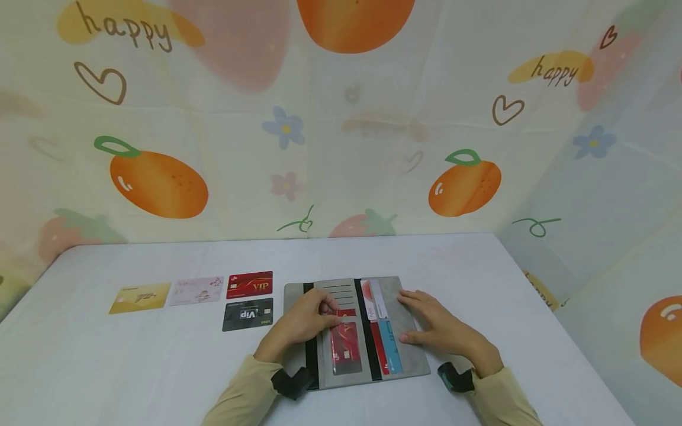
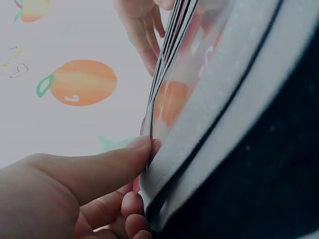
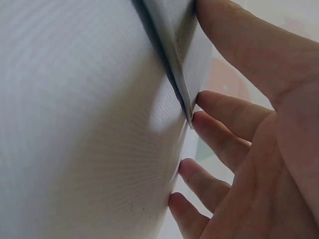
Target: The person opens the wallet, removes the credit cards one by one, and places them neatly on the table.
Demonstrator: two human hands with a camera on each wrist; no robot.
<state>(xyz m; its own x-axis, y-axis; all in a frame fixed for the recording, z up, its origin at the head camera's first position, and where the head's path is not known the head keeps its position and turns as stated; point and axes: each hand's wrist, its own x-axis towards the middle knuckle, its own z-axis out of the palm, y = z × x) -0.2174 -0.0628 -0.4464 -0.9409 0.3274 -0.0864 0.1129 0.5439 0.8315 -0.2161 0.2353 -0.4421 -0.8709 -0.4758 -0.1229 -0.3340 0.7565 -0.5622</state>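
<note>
A grey card holder [image 1: 410, 355] lies open on the table, crossed by black bands. A red card [image 1: 346, 343] shows through a clear window in its middle panel, and a red strip sticks out above the window. There my left hand [image 1: 306, 319] pinches the red card's upper end between thumb and fingers. In the left wrist view, the left thumb [image 2: 114, 162] presses at the pocket's edge, with a red sliver behind it. My right hand [image 1: 442, 325] rests with spread fingers on the holder's right edge. In the right wrist view its fingertips [image 3: 202, 117] touch that edge.
Left of the holder lie a gold card [image 1: 140, 297], a pale pink card [image 1: 196, 290], a red VIP card [image 1: 249, 285] and a black VIP card [image 1: 247, 314]. Blue [image 1: 391, 346] and other cards sit in the holder's right slots. A printed cloth [image 1: 341, 160] hangs behind the white table [image 1: 106, 367].
</note>
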